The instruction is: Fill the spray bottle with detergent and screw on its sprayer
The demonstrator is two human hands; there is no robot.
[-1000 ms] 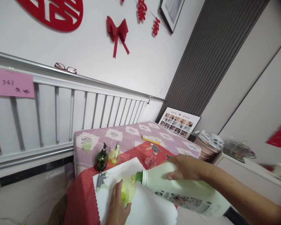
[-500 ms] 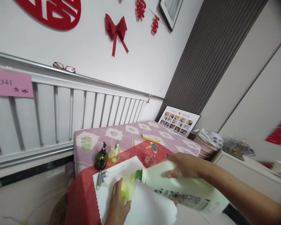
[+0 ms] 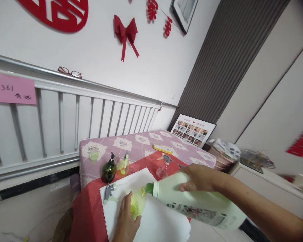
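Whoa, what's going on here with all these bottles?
A person's right hand holds a big pale green jug on its side, with its green spout at the neck of a small yellow bottle. The left hand holds that small bottle tilted over a white mat. A gray spray head lies on the mat, and a dark green pump bottle stands behind it.

The only shift I catch from a second ago is a slight dip in the head camera's view, setting the red bow [image 3: 125, 32] and eyeglasses [image 3: 69, 72] a touch higher; whether the yellow bottle [image 3: 140, 201] filled further, I can't tell.
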